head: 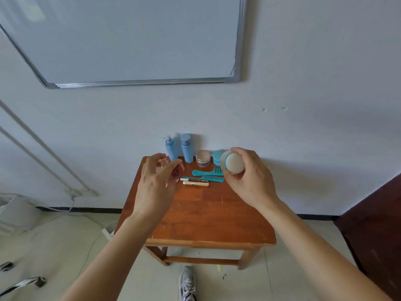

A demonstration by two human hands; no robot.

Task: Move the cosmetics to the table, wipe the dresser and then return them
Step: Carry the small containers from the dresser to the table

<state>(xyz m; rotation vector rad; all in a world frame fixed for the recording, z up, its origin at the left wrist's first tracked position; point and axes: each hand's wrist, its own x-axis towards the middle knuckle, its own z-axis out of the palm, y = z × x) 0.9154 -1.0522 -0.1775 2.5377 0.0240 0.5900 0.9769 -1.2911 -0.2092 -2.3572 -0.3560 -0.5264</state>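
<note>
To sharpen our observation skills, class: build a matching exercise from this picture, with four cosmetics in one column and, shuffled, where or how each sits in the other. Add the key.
Things
1. white jar
2. blue bottles
3. gold tube
4. teal combs

Places or states
A. standing upright by the wall
B. lying just in front of the brown pencil
C. gripped in the right hand
D. lying flat, handles pointing left

Pairs: 1-C, 2-A, 3-B, 4-D

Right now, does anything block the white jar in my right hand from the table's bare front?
Nothing visible does. The combs, pencil and gold tube lie left of the white jar, farther back.
</note>
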